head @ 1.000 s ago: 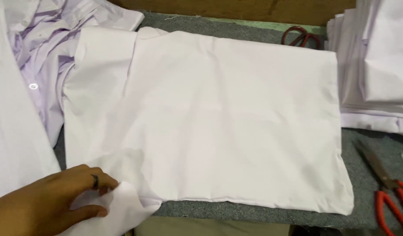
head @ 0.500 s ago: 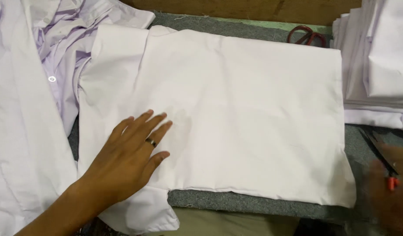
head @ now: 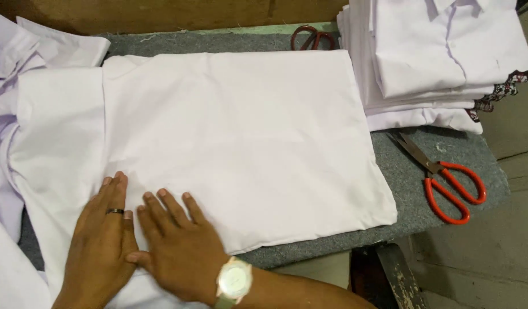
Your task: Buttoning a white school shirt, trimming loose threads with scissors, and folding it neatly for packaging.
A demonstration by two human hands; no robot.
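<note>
A white shirt [head: 241, 137] lies spread flat, back side up, on a grey padded table [head: 412, 183]. My left hand [head: 103, 240], with a dark ring on one finger, rests palm down on the shirt's near left part. My right hand [head: 175, 252], with a pale watch at the wrist, lies flat beside it and touches it, fingers spread over the cloth. Neither hand grips anything.
A stack of folded white shirts [head: 435, 57] stands at the far right. Red-handled scissors [head: 447, 177] lie on the grey pad below the stack. Another pair of dark red scissors [head: 312, 37] lies at the far edge. Loose white garments [head: 18, 68] are heaped at the left.
My left hand let go of the shirt's corner and flattened on the cloth. My right hand came in from the right and now lies beside it. The view shifted to the right.
</note>
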